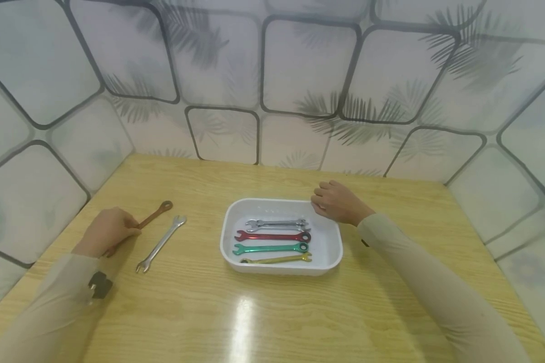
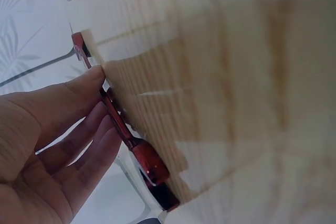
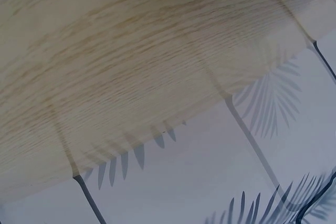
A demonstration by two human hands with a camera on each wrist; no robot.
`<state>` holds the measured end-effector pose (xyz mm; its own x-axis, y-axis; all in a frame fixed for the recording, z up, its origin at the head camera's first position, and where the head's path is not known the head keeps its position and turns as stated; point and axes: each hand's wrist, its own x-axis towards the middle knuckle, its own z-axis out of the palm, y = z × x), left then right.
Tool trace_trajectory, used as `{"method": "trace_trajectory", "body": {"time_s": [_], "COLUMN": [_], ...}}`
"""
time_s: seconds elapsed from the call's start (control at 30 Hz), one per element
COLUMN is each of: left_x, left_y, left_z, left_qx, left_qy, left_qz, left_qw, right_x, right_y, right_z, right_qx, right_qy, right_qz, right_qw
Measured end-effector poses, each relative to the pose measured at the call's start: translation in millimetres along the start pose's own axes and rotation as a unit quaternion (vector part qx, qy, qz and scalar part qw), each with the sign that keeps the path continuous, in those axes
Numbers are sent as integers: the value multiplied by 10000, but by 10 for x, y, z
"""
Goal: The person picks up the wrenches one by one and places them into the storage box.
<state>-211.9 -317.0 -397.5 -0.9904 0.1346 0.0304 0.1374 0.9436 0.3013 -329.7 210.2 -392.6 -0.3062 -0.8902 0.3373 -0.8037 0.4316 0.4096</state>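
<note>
At the left, my left hand (image 1: 110, 229) pinches a copper-coloured combination wrench (image 1: 154, 215) between thumb and fingers. Close up in the left wrist view, that wrench (image 2: 119, 120) looks dark red and lies just over the wood. A silver open-end wrench (image 1: 160, 245) rests on the table beside this hand. My right hand (image 1: 338, 202), fingers curled, grips the back right corner of a white plastic tray (image 1: 327, 254). Inside the tray lie silver wrenches (image 1: 277, 223), a red wrench (image 1: 272, 236), a green wrench (image 1: 270, 248) and a gold wrench (image 1: 277, 259). The right wrist view does not show the hand.
The wood-grain table (image 1: 200, 312) reaches back to a wall (image 1: 290, 136) with a leaf-and-frame pattern, which also bounds both sides. Light glares off the tabletop in front of the tray.
</note>
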Motion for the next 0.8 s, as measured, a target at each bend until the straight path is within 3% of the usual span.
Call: {"method": "trace_trajectory", "body": {"time_s": [0.27, 0.57, 0.8], "left_x": [-43, -78, -87], "left_y": [-4, -2, 2], "left_z": [9, -37, -28], "left_qx": [176, 88, 113], "left_qy": [103, -215, -144], "left_qz": [129, -195, -187], "left_qw": [9997, 9995, 9997], "right_x": [-3, -4, -11], "right_y": [4, 7, 11], "right_z": [12, 7, 16], "right_qx": [-9, 28, 60], "right_qy": [-4, -25, -47], "right_qz": [-28, -1, 26], "right_qw": [10000, 10000, 10000]}}
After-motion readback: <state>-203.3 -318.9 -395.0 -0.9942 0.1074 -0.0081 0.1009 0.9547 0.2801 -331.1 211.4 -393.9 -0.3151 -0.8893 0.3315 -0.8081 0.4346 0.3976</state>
